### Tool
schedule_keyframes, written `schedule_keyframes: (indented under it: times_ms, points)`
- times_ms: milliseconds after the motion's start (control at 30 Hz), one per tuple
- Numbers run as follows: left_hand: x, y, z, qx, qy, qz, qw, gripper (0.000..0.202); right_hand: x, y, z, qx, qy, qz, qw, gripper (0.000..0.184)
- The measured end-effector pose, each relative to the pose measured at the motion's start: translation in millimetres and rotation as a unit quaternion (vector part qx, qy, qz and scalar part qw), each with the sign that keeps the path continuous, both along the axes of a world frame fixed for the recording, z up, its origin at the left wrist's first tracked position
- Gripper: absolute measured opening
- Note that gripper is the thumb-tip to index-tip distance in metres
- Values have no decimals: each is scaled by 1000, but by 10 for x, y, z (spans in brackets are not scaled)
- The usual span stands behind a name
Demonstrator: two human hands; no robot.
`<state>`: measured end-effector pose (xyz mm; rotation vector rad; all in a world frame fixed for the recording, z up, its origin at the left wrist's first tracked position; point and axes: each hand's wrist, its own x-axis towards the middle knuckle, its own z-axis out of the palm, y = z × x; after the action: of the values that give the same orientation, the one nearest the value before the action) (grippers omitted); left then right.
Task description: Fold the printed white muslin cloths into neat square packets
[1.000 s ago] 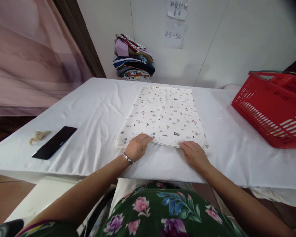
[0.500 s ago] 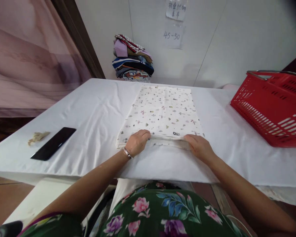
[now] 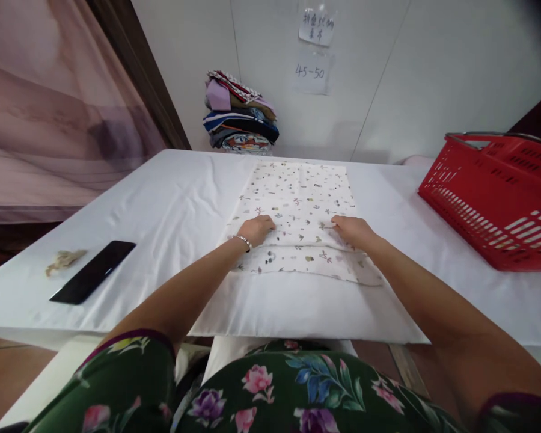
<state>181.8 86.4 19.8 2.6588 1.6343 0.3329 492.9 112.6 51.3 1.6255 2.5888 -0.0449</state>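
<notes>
A white tablecloth printed with small plants lies folded in layers on the white-covered table. My left hand, with a bracelet at its wrist, pinches the upper layers near the cloth's left side. On the right, my right hand has its fingers closed on the same layers. Between the hands these layers are gathered across the cloth, and a lower layer shows nearer to me with a slanting front edge. My fingertips are partly hidden by the backs of my hands.
A red plastic basket stands on the right of the table. To the left lie a black phone-like slab and a crumpled beige scrap. Folded fabrics are stacked at the back by the wall, under paper signs.
Both hands have moved away from me, carrying the upper layers' near edge forward over the tablecloth. More of the lower layer now shows at the front. The view has shifted slightly.
</notes>
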Motion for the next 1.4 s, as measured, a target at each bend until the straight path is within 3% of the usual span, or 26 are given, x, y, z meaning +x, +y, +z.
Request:
schedule_keyframes:
  times_ms: [167,300,400,467,500,600,733,867,1033,1167,1400]
  points:
    - [-49,61,-129,-34,-75,30,996,28,95,85,-176,1,-18,-2,1000,26]
    - [-49,33,-29,-12,-72,-9,997,25,164,-24,-154,81,33,38,995,23]
    - [10,-205,119,51,-69,-57,995,23,200,-363,-107,128,134,87,979,24]
    - [67,-463,172,57,-71,-108,990,22,210,-674,-125,89,181,131,971,23]
    - [93,-597,173,41,-67,-147,986,21,214,-826,-153,64,192,160,966,23]
    - [136,-910,102,12,-47,-191,980,21,232,-1147,-271,41,179,196,963,26]
    - [115,-995,-4,38,-19,-152,987,24,266,-1184,-350,62,147,177,971,29]
    - [106,-912,-16,61,-8,-88,994,33,270,-1025,-261,47,165,127,977,30]
    - [122,-848,-40,43,-26,-30,998,31,226,-889,-166,8,233,69,970,29]
    - [115,-859,-77,42,-62,-21,997,28,186,-926,-213,17,234,71,970,27]
    - [103,-938,-66,102,-86,-68,989,30,158,-1089,-305,57,237,126,962,26]
